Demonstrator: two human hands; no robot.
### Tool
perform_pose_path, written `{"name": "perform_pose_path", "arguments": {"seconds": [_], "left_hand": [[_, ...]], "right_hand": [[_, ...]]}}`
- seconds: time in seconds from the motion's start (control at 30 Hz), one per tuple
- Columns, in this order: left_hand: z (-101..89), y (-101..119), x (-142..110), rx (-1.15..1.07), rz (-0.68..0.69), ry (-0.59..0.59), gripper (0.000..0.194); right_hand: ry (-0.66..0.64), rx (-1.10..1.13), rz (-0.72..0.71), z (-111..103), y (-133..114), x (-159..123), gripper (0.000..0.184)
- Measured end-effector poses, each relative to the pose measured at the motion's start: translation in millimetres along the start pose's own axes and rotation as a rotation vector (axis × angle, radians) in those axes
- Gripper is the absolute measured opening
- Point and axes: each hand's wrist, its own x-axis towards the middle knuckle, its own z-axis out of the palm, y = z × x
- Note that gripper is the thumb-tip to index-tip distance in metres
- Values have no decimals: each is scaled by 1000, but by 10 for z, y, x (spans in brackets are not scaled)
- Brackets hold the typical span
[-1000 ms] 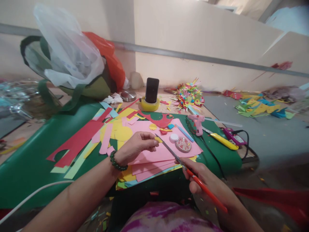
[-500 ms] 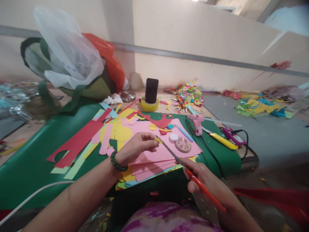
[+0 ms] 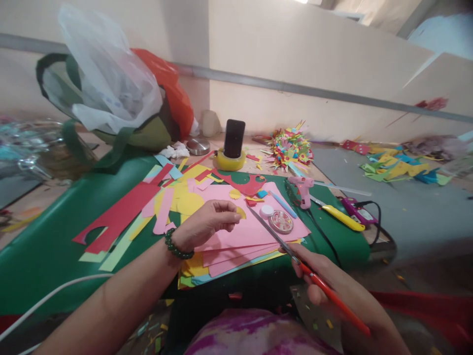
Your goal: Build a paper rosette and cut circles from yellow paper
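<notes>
My left hand, with a green bead bracelet at the wrist, pinches a small yellow piece of paper between thumb and fingers. My right hand grips red-handled scissors, whose long blades look closed and point up and left. The blade tips lie a little to the right of the yellow piece, apart from it. Under both hands is a stack of pink paper sheets, with yellow and blue sheets below. On the stack sit a round patterned tin, a white round cap and a light blue strip.
Right of the stack are a pink glue gun, a yellow box cutter and a purple power socket. Red paper and other offcuts lie left. Behind stand a phone, a spiky paper ball and a bag.
My right hand has drawn the scissors right and slightly down, so their tips are now away from the yellow piece. My left hand still holds that piece, shifted slightly left.
</notes>
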Motion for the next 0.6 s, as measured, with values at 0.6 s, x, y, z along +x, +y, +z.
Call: {"name": "perform_pose_path", "arguments": {"seconds": [0.6], "left_hand": [[38,-18,-20,248,-72,-210,22]], "right_hand": [[280,119,16,235,-91,239,46]]}}
